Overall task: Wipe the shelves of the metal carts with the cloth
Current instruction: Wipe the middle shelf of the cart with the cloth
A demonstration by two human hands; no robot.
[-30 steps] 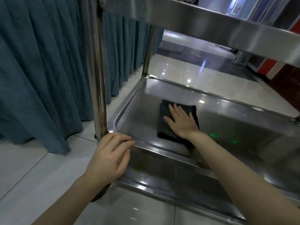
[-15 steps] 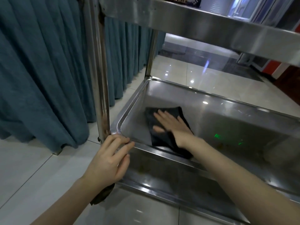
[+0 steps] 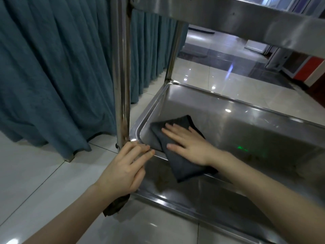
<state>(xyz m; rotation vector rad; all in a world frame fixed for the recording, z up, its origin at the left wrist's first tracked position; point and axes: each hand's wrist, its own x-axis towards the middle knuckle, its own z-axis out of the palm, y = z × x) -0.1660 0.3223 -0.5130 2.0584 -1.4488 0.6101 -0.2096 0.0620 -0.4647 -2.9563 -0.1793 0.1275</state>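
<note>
A blue-green curtain (image 3: 52,76) is seen hanging down the left side, above a pale tiled floor (image 3: 44,182). Beside it a metal cart (image 3: 121,76) is stood. Its upper shelf (image 3: 246,18) crosses the top of the view, a tray-like shelf (image 3: 228,131) with a raised rim is seen beneath, and a bottom shelf (image 3: 193,208) lies lower down.

The cloth (image 3: 182,168), dark and folded, is found in the near left corner of the tray-like shelf. It is spread on the bottom, with its near corner lapped up and over the near rim. It is pressed down by the right hand (image 3: 190,143), whose grip is spread: the fingers lie straight and flat on the fabric, and nothing is pinched. The left hand (image 3: 123,166) is laid on the rim at the corner beside the post, fingers lightly bent on the metal. Its grip is closed round nothing that can be seen, and the cart is judged to be steadied by it.

The cloth is judged light, soft and limp, so it is likely to be bunched if pushed from one edge only. It is best held under a flat palm set over its middle, with even pressure; over polished steel it should be slid easily. Along the rounded wall and in the corner, the fabric would be better gathered under the fingertips. The lapped corner may be dragged off the rim.
</note>
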